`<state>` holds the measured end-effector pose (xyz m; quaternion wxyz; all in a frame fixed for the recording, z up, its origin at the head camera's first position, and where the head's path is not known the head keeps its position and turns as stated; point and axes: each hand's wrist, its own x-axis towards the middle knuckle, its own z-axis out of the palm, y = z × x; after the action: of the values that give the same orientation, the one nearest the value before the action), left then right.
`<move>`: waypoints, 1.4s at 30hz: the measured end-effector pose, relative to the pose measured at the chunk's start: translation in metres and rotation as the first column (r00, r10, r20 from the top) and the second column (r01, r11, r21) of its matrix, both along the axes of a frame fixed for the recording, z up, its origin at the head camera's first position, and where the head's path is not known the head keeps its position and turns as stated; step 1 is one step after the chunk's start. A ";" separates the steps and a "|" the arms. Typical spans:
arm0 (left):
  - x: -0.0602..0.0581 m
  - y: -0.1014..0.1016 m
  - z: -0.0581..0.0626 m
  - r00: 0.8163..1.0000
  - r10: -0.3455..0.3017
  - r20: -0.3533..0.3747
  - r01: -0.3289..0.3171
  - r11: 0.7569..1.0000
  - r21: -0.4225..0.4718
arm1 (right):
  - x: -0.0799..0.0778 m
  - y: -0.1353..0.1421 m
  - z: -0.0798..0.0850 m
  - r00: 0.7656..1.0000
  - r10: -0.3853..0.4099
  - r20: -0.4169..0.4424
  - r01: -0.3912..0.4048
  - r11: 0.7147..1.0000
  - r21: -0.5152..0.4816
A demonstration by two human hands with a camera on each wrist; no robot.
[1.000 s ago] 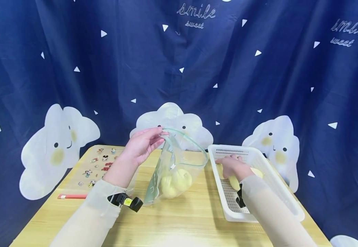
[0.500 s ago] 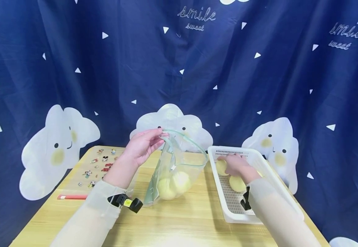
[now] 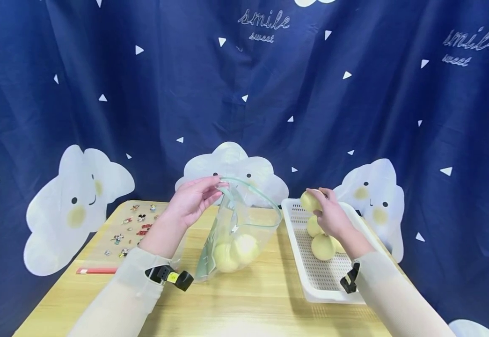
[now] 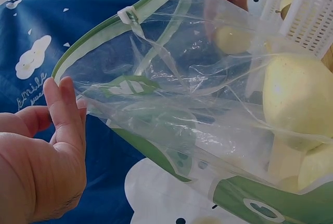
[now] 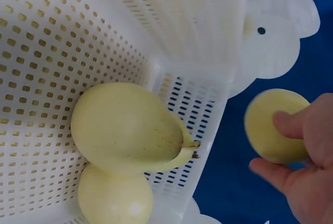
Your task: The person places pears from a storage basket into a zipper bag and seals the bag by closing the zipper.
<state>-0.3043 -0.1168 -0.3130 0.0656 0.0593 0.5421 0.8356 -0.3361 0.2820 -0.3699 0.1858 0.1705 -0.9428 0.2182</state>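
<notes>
My left hand (image 3: 193, 199) pinches the rim of a clear zip bag (image 4: 171, 73) with green print, keeping its mouth spread. Two pale yellow pears (image 4: 296, 99) lie low inside the bag, above the table. My right hand (image 3: 330, 213) grips another pear (image 5: 276, 125) between thumb and fingers, raised over the far end of the white basket (image 3: 307, 285). Several pears remain in that basket, among them a stemmed pear (image 5: 125, 125) and a rounder-looking pear (image 5: 114, 195) beside it in the right wrist view.
At the table's left lies a flat zip bag with cartoon prints (image 3: 122, 234) and a red slider strip (image 3: 97, 270), partly hidden by my left forearm. A dark blue curtain (image 3: 244, 93) with clouds hangs right behind the wooden table (image 3: 236, 304).
My right hand has taken hold of a pear among those in the basket and lifted it up above the far rim. The left hand keeps its hold on the bag, nearly still.
</notes>
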 end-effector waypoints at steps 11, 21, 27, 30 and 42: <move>0.001 -0.002 -0.001 1.000 -0.002 0.001 0.002 1.000 0.008 | 0.020 -0.020 0.018 0.977 0.074 -0.200 -0.095 0.991 -0.097; 0.002 -0.002 0.000 1.000 -0.008 -0.001 0.008 1.000 -0.006 | 0.048 -0.059 0.049 0.944 0.161 -0.287 -0.217 0.961 -0.174; 0.002 -0.002 0.000 1.000 -0.011 -0.005 0.011 1.000 -0.014 | 0.065 -0.083 0.060 0.904 0.251 -0.345 -0.306 0.945 -0.117; 0.002 -0.002 0.001 1.000 -0.015 -0.006 0.015 1.000 -0.015 | 0.071 -0.092 0.064 0.895 0.293 -0.336 -0.338 0.937 -0.083; 0.001 -0.002 0.003 1.000 -0.016 -0.020 0.016 0.999 -0.035 | 0.080 -0.121 0.065 0.884 0.405 -0.232 -0.418 0.908 -0.008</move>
<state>-0.3034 -0.1188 -0.3101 0.0679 0.0709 0.5566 0.8249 -0.2562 0.1607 -0.3052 0.2458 0.3846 -0.8512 0.2590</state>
